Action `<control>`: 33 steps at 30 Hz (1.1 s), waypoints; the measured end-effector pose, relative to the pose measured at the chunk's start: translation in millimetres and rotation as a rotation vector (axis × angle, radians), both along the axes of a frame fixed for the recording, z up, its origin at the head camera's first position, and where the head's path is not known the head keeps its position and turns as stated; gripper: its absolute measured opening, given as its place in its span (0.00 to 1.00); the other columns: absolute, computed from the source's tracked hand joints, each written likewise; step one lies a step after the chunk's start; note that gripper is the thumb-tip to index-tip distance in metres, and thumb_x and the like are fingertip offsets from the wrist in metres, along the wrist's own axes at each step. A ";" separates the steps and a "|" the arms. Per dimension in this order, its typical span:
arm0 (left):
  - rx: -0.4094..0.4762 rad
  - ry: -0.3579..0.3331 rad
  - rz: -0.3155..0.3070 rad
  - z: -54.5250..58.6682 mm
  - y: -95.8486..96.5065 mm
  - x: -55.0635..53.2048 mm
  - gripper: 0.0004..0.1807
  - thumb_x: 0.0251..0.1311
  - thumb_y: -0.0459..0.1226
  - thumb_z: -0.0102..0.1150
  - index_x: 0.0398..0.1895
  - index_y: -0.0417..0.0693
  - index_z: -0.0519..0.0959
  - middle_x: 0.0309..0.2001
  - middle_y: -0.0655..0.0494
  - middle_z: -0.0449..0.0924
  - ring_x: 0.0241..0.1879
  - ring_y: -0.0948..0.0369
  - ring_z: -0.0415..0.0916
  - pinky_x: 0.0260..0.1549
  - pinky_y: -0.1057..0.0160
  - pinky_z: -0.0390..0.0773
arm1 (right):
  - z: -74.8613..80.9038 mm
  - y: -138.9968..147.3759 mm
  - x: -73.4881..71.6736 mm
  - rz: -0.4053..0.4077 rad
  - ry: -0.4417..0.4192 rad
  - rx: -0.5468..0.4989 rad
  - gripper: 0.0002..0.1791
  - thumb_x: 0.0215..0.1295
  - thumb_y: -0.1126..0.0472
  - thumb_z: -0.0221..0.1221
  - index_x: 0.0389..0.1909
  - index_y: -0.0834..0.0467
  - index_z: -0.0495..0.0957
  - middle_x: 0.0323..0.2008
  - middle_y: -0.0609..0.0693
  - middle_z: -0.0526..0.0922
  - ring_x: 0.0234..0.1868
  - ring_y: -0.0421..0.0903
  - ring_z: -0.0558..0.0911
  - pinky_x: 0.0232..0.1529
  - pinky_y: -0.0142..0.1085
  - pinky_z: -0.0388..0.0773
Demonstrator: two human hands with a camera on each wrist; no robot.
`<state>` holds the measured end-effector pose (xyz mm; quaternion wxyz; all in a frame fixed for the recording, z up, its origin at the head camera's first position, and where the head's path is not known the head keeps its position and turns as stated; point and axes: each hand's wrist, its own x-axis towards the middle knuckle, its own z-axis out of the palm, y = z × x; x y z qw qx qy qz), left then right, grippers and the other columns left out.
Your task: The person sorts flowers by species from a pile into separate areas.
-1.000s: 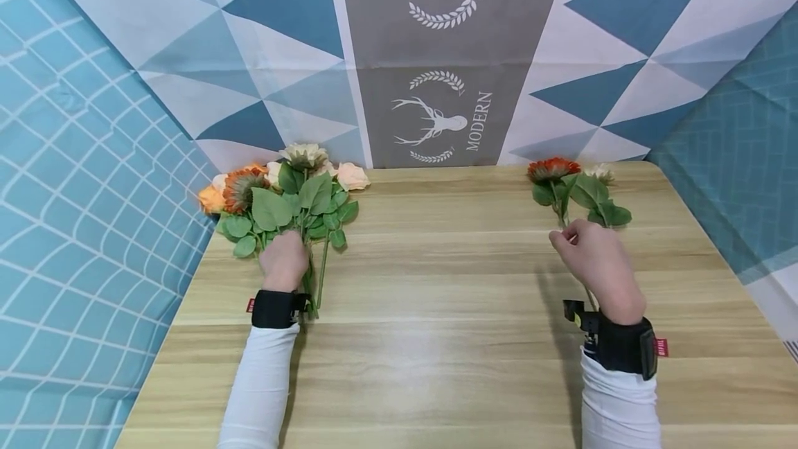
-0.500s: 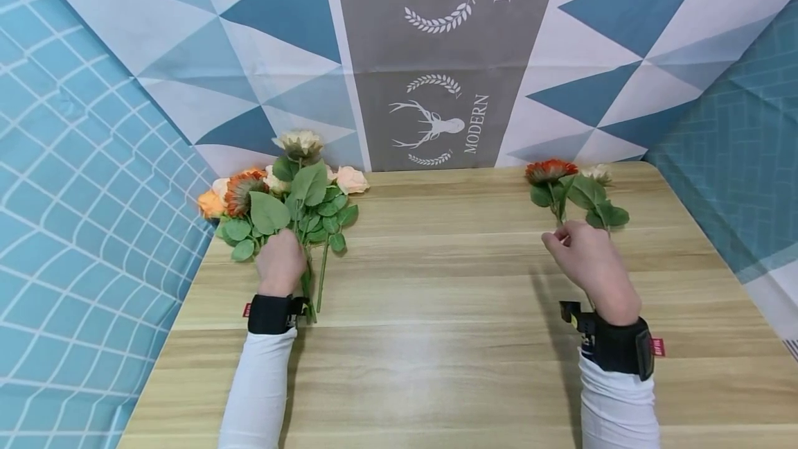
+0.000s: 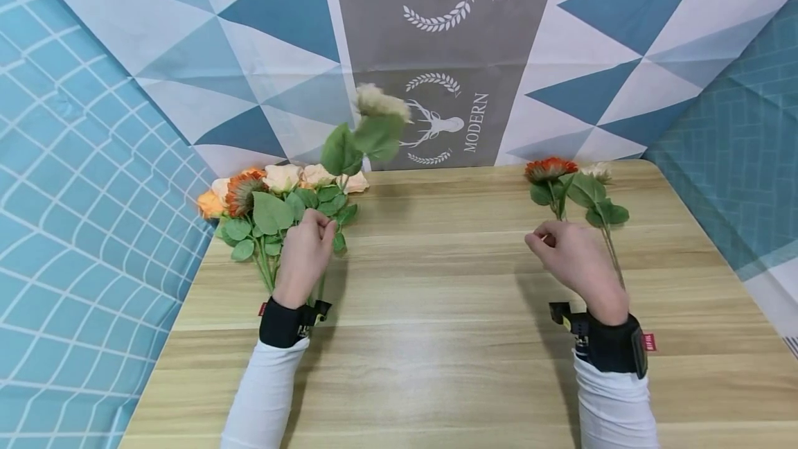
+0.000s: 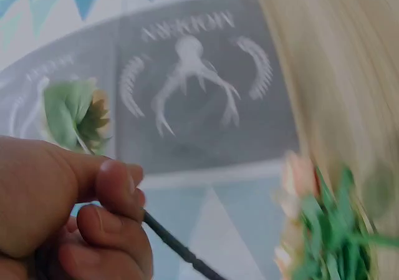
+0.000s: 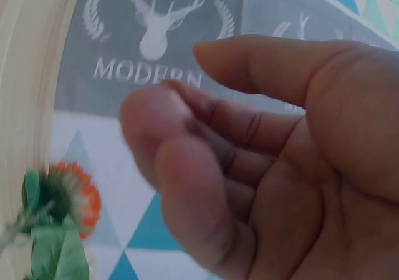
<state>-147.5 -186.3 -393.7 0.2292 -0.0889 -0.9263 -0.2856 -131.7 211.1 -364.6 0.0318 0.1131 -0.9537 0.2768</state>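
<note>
In the head view my left hand (image 3: 304,258) is raised beside a bunch of artificial flowers and pinches the stem of a white flower (image 3: 382,104), its bloom tilted up to the right in front of the wall cloth. The left wrist view shows the dark stem (image 4: 181,249) running out below thumb and fingers. My right hand (image 3: 576,258) hovers over the table with loosely bent fingers, thumb apart from the fingertips (image 5: 153,111), holding nothing. Behind it lie a red-orange flower (image 3: 550,170) and a small white flower (image 3: 597,172) with leafy stems.
At the table's back left corner lies the bunch: an orange rose (image 3: 210,204), a red-orange flower (image 3: 242,192), several pale peach roses (image 3: 282,177) and green leaves. Patterned cloth (image 3: 436,40) rises behind the wooden table (image 3: 424,338), with blue cloth at both sides.
My left hand has lifted the white flower out of the bunch and swung it up and to the right. My right hand has drifted slightly left, away from the two flowers there.
</note>
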 end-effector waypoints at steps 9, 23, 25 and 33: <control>0.089 0.045 -0.262 9.2 38.7 19.4 0.03 0.63 0.33 0.52 0.34 0.43 0.70 0.16 0.58 0.72 0.11 0.68 0.62 0.06 0.64 0.61 | 1.2 -34.0 6.2 0.278 0.015 -0.131 0.04 0.63 0.60 0.56 0.35 0.54 0.79 0.25 0.48 0.79 0.22 0.42 0.72 0.22 0.39 0.72; 0.299 -0.230 -0.639 11.4 94.9 46.4 0.04 0.67 0.38 0.46 0.36 0.49 0.71 0.19 0.58 0.77 0.14 0.68 0.66 0.10 0.68 0.61 | -13.4 -98.8 17.8 0.565 -0.066 -0.304 0.06 0.65 0.50 0.54 0.34 0.44 0.79 0.21 0.41 0.74 0.20 0.37 0.69 0.21 0.33 0.68; 0.308 -0.233 -0.650 11.8 97.1 47.4 0.04 0.67 0.37 0.47 0.35 0.48 0.71 0.19 0.57 0.78 0.16 0.68 0.68 0.11 0.68 0.62 | -15.9 -103.9 19.7 0.575 -0.080 -0.334 0.05 0.65 0.53 0.55 0.32 0.46 0.78 0.20 0.42 0.74 0.20 0.38 0.69 0.21 0.31 0.66; 0.399 -0.219 -0.615 11.0 98.2 51.1 0.03 0.65 0.32 0.48 0.35 0.43 0.72 0.18 0.50 0.76 0.16 0.63 0.68 0.14 0.67 0.63 | 0.1 -119.5 36.7 0.540 -0.144 -0.463 0.04 0.63 0.67 0.55 0.35 0.57 0.77 0.24 0.50 0.80 0.24 0.44 0.77 0.23 0.36 0.76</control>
